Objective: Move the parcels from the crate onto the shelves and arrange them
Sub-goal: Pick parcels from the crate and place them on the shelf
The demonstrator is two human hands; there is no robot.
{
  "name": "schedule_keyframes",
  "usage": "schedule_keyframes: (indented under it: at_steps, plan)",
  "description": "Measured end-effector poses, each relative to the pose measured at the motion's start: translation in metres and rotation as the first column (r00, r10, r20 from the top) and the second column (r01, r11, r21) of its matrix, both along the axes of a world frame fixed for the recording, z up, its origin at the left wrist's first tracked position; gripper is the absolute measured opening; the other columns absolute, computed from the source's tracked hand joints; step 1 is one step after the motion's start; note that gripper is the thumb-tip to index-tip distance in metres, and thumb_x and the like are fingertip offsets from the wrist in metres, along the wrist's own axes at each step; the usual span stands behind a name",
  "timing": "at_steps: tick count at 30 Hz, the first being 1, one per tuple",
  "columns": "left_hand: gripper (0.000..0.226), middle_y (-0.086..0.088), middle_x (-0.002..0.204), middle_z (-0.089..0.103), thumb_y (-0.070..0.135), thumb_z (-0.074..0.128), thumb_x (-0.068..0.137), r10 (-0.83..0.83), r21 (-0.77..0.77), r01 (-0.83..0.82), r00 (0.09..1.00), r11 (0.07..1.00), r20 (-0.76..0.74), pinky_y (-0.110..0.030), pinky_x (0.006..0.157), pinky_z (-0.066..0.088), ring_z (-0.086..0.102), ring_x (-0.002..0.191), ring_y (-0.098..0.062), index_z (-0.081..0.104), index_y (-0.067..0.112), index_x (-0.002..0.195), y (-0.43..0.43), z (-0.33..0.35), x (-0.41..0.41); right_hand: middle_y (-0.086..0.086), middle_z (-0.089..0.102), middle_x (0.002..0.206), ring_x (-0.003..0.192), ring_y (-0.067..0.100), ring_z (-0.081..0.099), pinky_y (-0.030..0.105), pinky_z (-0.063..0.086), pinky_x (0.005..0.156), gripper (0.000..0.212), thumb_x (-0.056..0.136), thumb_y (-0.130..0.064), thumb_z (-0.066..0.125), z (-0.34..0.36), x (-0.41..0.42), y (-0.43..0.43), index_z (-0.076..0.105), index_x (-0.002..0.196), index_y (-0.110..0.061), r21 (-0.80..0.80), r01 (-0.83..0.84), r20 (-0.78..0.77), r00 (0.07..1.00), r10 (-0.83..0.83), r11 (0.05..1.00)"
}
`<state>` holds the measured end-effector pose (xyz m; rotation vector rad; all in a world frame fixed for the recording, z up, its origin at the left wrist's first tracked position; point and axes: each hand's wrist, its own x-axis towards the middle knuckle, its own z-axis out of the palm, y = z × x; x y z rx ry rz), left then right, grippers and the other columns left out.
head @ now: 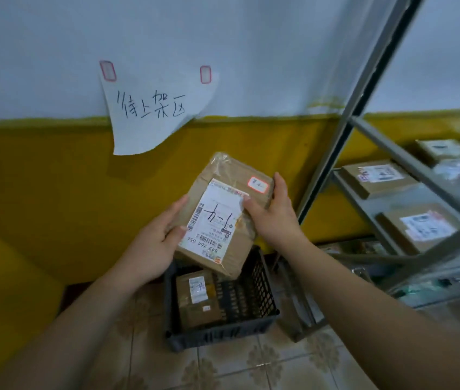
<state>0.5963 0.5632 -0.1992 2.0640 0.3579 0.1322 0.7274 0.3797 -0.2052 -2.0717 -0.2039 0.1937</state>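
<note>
- Holding a flat brown cardboard parcel [217, 218] between them, the left hand [157, 240] curls its fingers round the left edge with the thumb on the face. The right hand [275, 212] clasps the right edge, its thumb pressed onto the white label.
- The cardboard parcel is tilted and wrapped in clear tape. Its white shipping label carries barcodes and a large handwritten mark, seen upside down, and a small red-bordered sticker sits near the far right corner.
- It hangs in the air above the black plastic crate [217, 333], hiding part of the crate's far rim.
- Inside the crate, against its left side, lies a second parcel [195, 308], brown, with a small white label marked "1-4".
- The crate stands on a patterned tile floor [251, 361], close to the wall.
- To the right rises a grey metal shelf rack [344, 130]. The shelved parcels [378, 178] lie flat with blurred labels, and those farthest right are cut off by the frame edge.
- Behind, a handwritten paper sign [155, 108] is taped to the white-and-yellow wall [54, 164], its lower edge curling.
</note>
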Motion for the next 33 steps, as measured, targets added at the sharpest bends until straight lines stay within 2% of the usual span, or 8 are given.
schedule_keyframes:
  at_steps: [2, 7, 13, 18, 22, 25, 30, 33]
  plan:
    - [0.055, 0.031, 0.120, 0.035, 0.014, 0.044, 0.101, 0.017, 0.038, -0.019, 0.999, 0.999, 0.047, 0.007, 0.065, 0.032, 0.043, 0.082, 0.031, 0.026, 0.042, 0.144, -0.022, 0.021, -0.016, -0.001, 0.030, 0.157, 0.136, 0.023, 0.041, 0.037, 0.040, 0.102, 0.092, 0.091, -0.045, 0.064, 0.020, -0.012, -0.019, 0.001, 0.158, -0.033, 0.002, -0.028, 0.030, 0.999, 0.028, 1.000]
    - [0.052, 0.015, 0.140, 0.037, 0.020, 0.043, 0.102, 0.076, 0.063, -0.082, 0.993, 0.995, 0.089, -0.004, 0.079, 0.036, 0.046, 0.117, -0.006, 0.028, 0.045, 0.145, -0.090, 0.040, -0.056, -0.002, 0.037, 0.155, 0.133, 0.021, 0.046, 0.042, 0.042, 0.106, 0.096, 0.091, -0.047, 0.063, 0.047, -0.049, -0.080, -0.007, 0.157, -0.037, -0.019, -0.102, 0.091, 0.990, 0.103, 0.995]
    - [0.052, 0.021, 0.129, 0.041, 0.021, 0.043, 0.102, -0.006, 0.051, -0.001, 0.991, 0.999, 0.132, -0.001, 0.064, 0.040, 0.048, 0.092, 0.014, 0.027, 0.049, 0.141, -0.173, 0.061, -0.084, -0.001, 0.037, 0.155, 0.135, 0.021, 0.044, 0.045, 0.042, 0.110, 0.094, 0.091, -0.045, 0.063, 0.071, -0.091, -0.172, -0.003, 0.157, -0.036, -0.034, -0.032, 0.148, 0.988, 0.037, 0.999]
    - [0.050, 0.026, 0.130, 0.033, 0.019, 0.044, 0.101, -0.153, 0.084, 0.140, 0.971, 0.987, 0.185, 0.005, 0.069, 0.034, 0.043, 0.107, 0.006, 0.027, 0.051, 0.136, -0.216, 0.079, -0.094, -0.006, 0.044, 0.150, 0.134, 0.019, 0.047, 0.042, 0.041, 0.109, 0.088, 0.093, -0.040, 0.064, 0.096, -0.127, -0.234, 0.005, 0.157, -0.034, 0.006, 0.113, 0.176, 0.978, -0.112, 0.994]
    - [0.048, 0.025, 0.132, 0.031, 0.021, 0.043, 0.102, -0.300, 0.110, 0.284, 0.937, 0.952, 0.181, -0.007, 0.085, 0.033, 0.035, 0.120, 0.000, 0.027, 0.055, 0.131, -0.245, 0.087, -0.092, -0.004, 0.042, 0.151, 0.136, 0.022, 0.044, 0.040, 0.039, 0.110, 0.085, 0.093, -0.038, 0.065, 0.107, -0.160, -0.284, 0.010, 0.157, -0.034, 0.059, 0.280, 0.167, 0.944, -0.286, 0.958]
    - [0.047, 0.024, 0.129, 0.038, 0.023, 0.042, 0.103, -0.376, 0.124, 0.359, 0.913, 0.925, 0.162, -0.015, 0.078, 0.038, 0.045, 0.109, -0.003, 0.028, 0.054, 0.135, -0.279, 0.084, -0.091, -0.002, 0.037, 0.154, 0.137, 0.022, 0.041, 0.035, 0.036, 0.106, 0.081, 0.094, -0.040, 0.064, 0.106, -0.186, -0.324, 0.013, 0.157, -0.031, 0.042, 0.380, 0.143, 0.913, -0.382, 0.924]
    - [0.047, 0.024, 0.124, 0.045, 0.023, 0.041, 0.103, -0.465, 0.121, 0.451, 0.874, 0.884, 0.142, -0.007, 0.066, 0.036, 0.050, 0.096, 0.002, 0.033, 0.047, 0.142, -0.366, 0.074, -0.094, 0.001, 0.035, 0.156, 0.136, 0.025, 0.043, 0.042, 0.039, 0.110, 0.084, 0.093, -0.045, 0.062, 0.093, -0.218, -0.406, 0.010, 0.158, -0.030, -0.013, 0.516, 0.089, 0.854, -0.513, 0.857]
    - [0.045, 0.029, 0.092, 0.047, 0.023, 0.040, 0.103, -0.531, 0.132, 0.517, 0.839, 0.846, 0.120, -0.009, 0.056, 0.037, 0.044, 0.068, 0.006, 0.034, 0.048, 0.140, -0.424, 0.072, -0.093, 0.002, 0.038, 0.153, 0.132, 0.024, 0.047, 0.043, 0.042, 0.108, 0.086, 0.093, -0.043, 0.063, 0.090, -0.231, -0.463, 0.008, 0.158, -0.030, -0.006, 0.577, 0.090, 0.813, -0.575, 0.816]
